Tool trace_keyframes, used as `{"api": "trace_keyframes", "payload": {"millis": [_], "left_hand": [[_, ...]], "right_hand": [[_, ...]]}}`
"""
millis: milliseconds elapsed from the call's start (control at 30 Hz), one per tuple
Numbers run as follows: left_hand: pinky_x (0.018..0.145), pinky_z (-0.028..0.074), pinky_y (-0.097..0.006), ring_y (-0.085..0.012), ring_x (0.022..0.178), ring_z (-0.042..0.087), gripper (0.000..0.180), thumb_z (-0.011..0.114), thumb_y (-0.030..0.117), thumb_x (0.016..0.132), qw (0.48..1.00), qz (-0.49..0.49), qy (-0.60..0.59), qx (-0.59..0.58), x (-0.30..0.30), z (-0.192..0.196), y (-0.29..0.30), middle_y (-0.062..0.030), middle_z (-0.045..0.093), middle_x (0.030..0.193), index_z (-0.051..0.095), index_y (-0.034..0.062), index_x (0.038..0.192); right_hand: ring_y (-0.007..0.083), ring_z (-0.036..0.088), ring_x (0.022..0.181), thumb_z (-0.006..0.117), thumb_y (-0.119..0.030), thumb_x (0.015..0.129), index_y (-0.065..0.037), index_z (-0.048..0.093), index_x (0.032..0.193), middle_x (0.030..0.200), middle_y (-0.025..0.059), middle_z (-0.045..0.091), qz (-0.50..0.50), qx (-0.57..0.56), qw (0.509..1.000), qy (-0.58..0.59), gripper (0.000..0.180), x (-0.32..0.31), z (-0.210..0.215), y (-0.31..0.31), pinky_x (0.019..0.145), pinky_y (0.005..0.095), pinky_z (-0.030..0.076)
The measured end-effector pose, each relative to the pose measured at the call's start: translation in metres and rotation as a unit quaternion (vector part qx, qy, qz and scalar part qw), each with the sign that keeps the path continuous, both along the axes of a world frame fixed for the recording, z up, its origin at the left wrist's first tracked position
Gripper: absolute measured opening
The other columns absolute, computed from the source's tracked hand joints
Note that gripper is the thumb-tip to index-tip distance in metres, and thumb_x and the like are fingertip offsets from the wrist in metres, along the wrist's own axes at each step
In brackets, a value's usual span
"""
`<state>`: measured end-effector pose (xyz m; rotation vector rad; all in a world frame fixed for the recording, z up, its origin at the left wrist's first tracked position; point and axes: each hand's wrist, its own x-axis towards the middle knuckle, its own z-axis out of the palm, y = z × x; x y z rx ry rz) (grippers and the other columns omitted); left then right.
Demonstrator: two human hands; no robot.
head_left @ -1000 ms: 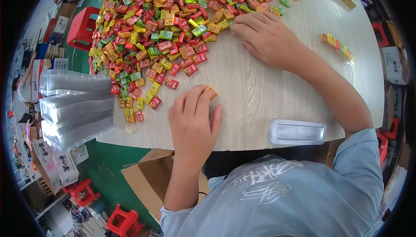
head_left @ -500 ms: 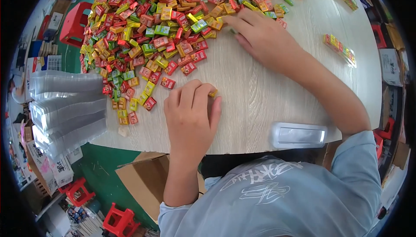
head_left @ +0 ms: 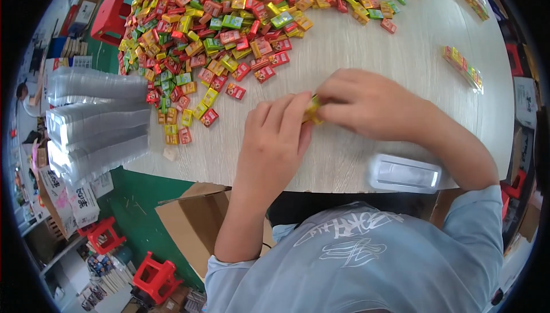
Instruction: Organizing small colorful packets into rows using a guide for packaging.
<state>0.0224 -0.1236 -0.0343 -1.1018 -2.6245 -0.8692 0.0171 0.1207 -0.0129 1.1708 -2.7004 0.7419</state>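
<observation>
Yellow box (head_left: 312,112) between the fingertips, at a wood-grained table (head_left: 344,158).
White lettering (head_left: 346,227) crosses the blue-grey shirt (head_left: 286,290); glossy, brick-shaped printed packs (head_left: 229,21) lie heaped beyond. From where I stand, left hand (head_left: 272,135) and right hand (head_left: 366,105) meet, fingers curled nearly closed on the yellow box, one piece or several, I can't tell. A clear plastic tray (head_left: 408,174) lies near.

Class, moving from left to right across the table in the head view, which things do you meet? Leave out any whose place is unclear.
Stacked clear plastic trays → left hand → yellow packaging → right hand → short row of coloured packets.
</observation>
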Motion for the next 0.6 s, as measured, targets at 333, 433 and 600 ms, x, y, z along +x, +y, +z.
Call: {"api": "trace_keyframes", "payload": {"millis": [333, 433, 600], "left_hand": [[0.101, 0.046, -0.048, -0.0365, 0.115, 0.058, 0.055, 0.079, 0.019, 0.089, 0.999, 0.007, 0.036, -0.011, -0.016, 0.012, -0.007, -0.0157, 0.062, 0.129, 0.06, 0.0037, 0.138], [0.099, 0.045, -0.047, -0.0318, 0.117, 0.055, 0.055, 0.077, 0.029, 0.091, 0.981, 0.052, 0.141, -0.124, -0.047, 0.038, -0.004, -0.0111, 0.059, 0.128, 0.061, 0.0101, 0.141], [0.1, 0.047, -0.045, -0.0297, 0.116, 0.056, 0.043, 0.077, 0.027, 0.093, 0.952, 0.035, 0.207, -0.222, -0.106, 0.034, 0.023, -0.0088, 0.06, 0.121, 0.068, 0.0117, 0.132]], "right_hand": [[0.0333, 0.063, 0.111, 0.068, -0.007, 0.088, -0.007, 0.071, 0.116, 0.11, 0.0118, 0.065, -0.193, 0.062, 0.959, 0.197, 0.028, -0.062, -0.005, 0.045, 0.096, 0.0471, 0.049], [0.035, 0.061, 0.116, 0.069, -0.008, 0.093, -0.006, 0.068, 0.126, 0.12, 0.0118, 0.065, -0.211, 0.162, 0.947, 0.177, 0.033, -0.069, -0.018, 0.057, 0.103, 0.0462, 0.047], [0.0278, 0.062, 0.118, 0.069, -0.012, 0.09, -0.007, 0.071, 0.117, 0.115, 0.0088, 0.066, -0.202, 0.089, 0.954, 0.205, 0.027, -0.055, -0.029, 0.057, 0.104, 0.0443, 0.046]]}}
